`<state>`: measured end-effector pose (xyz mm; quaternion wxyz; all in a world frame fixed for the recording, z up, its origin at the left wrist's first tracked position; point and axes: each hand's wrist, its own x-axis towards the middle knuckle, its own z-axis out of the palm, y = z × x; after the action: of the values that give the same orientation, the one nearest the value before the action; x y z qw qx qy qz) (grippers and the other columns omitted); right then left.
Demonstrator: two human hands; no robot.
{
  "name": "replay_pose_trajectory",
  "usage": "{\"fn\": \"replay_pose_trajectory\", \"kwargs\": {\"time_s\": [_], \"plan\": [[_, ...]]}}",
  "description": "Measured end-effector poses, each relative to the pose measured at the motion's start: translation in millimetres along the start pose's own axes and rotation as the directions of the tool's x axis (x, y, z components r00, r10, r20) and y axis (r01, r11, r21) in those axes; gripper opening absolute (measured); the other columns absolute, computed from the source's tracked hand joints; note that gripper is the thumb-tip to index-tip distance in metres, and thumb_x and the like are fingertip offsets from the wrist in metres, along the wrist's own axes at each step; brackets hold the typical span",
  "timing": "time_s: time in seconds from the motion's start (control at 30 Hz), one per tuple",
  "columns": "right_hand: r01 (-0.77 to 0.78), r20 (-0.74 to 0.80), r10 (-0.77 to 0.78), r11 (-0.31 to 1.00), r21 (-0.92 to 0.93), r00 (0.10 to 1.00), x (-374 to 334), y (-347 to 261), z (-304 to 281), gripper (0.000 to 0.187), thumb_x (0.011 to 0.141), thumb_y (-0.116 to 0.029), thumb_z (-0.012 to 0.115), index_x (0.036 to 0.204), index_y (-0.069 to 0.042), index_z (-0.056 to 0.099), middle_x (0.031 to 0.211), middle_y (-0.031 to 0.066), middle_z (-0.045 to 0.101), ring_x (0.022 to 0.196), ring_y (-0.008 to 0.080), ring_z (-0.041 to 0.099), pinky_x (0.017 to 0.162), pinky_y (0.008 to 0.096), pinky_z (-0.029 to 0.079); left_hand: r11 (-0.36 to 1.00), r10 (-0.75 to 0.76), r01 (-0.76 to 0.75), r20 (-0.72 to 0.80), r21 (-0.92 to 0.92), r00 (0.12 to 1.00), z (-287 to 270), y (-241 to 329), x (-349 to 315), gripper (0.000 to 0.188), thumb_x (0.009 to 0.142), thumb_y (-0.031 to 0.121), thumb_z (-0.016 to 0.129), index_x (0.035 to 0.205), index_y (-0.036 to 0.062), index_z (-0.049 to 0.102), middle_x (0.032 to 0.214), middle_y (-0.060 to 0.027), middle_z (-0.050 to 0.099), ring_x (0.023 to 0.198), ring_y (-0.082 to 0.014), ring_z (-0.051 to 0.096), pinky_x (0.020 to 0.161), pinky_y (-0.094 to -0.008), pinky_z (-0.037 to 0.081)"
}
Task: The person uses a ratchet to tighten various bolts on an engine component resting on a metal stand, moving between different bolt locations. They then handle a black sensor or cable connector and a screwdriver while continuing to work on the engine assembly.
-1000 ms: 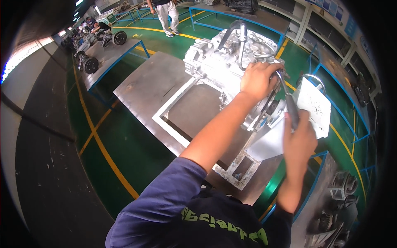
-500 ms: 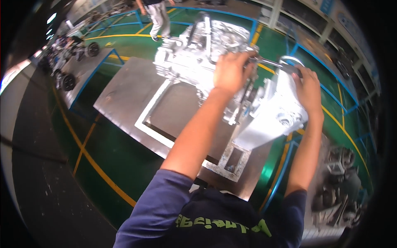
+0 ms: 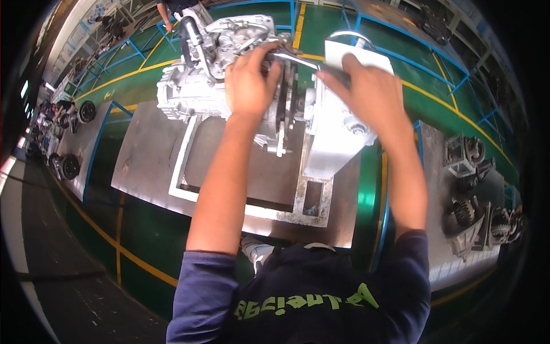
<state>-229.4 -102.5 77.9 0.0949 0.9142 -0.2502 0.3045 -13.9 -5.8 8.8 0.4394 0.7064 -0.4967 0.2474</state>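
Observation:
A long chrome wrench (image 3: pixel 301 59) with a darker grip spans the gap between a silver gearbox (image 3: pixel 197 83) and a white upright stand housing (image 3: pixel 329 129). My left hand (image 3: pixel 249 83) is curled over the wrench's left end, at the gearbox's right edge; the wrench head is hidden under the fingers. My right hand (image 3: pixel 369 94) closes on the dark grip, in front of the housing's top. The gearbox is held on the stand by a dark round plate (image 3: pixel 288 97).
The stand's white frame (image 3: pixel 281 217) rests on a metal tabletop (image 3: pixel 140 152). Metal gear parts (image 3: pixel 464 215) lie on a bench to the right. Wheeled assemblies (image 3: pixel 69 166) sit on a table at left. Another person (image 3: pixel 186 8) stands beyond the gearbox. A round handwheel (image 3: pixel 361 39) tops the housing.
The view has shifted, so gearbox and stand sit further left in it. The wrench still spans my two hands, and my right hand now lies over the housing's top.

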Motion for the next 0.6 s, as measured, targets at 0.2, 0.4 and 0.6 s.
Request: {"fn": "replay_pose_trajectory", "kwargs": {"time_s": [0.2, 0.4, 0.6], "plan": [[0.099, 0.116, -0.094, 0.994, -0.042, 0.989, 68, 64, 39, 0.052, 0.092, -0.058, 0.068, 0.102, -0.007, 0.073, 0.093, 0.0148, 0.072, 0.096, 0.0326, 0.066, 0.086, 0.0454, 0.05, 0.998, -0.022, 0.02, 0.026, 0.057, 0.999, 0, 8, 1, 0.035, 0.09, 0.029, 0.078, 0.123, 0.0202, 0.072, 0.088, -0.0047, 0.073, 0.081, -0.0226, 0.069, 0.082, -0.0377, 0.05], [-0.003, 0.362, -0.103, 0.96, 0.28, 0.926, 84, 54, 57, 0.05, 0.096, -0.057, 0.064, 0.114, -0.011, 0.07, 0.103, 0.0169, 0.071, 0.106, 0.0336, 0.065, 0.09, 0.0449, 0.05, 1.0, -0.011, 0.01, 0.043, 0.027, 0.999, -5, 7, -1, 0.032, 0.09, 0.027, 0.075, 0.122, 0.0213, 0.071, 0.088, -0.0021, 0.07, 0.082, -0.0216, 0.067, 0.083, -0.0389, 0.045], [0.144, 0.28, -0.255, 0.921, 0.363, 0.926, 81, 13, 72, 0.047, 0.101, -0.054, 0.057, 0.102, -0.008, 0.07, 0.1, 0.0134, 0.069, 0.101, 0.0345, 0.063, 0.087, 0.0421, 0.051, 1.0, -0.013, 0.014, 0.05, -0.016, 0.999, -1, 6, -1, 0.031, 0.092, 0.027, 0.071, 0.123, 0.0234, 0.069, 0.099, -0.0031, 0.072, 0.098, -0.0251, 0.067, 0.094, -0.0438, 0.044]]}}
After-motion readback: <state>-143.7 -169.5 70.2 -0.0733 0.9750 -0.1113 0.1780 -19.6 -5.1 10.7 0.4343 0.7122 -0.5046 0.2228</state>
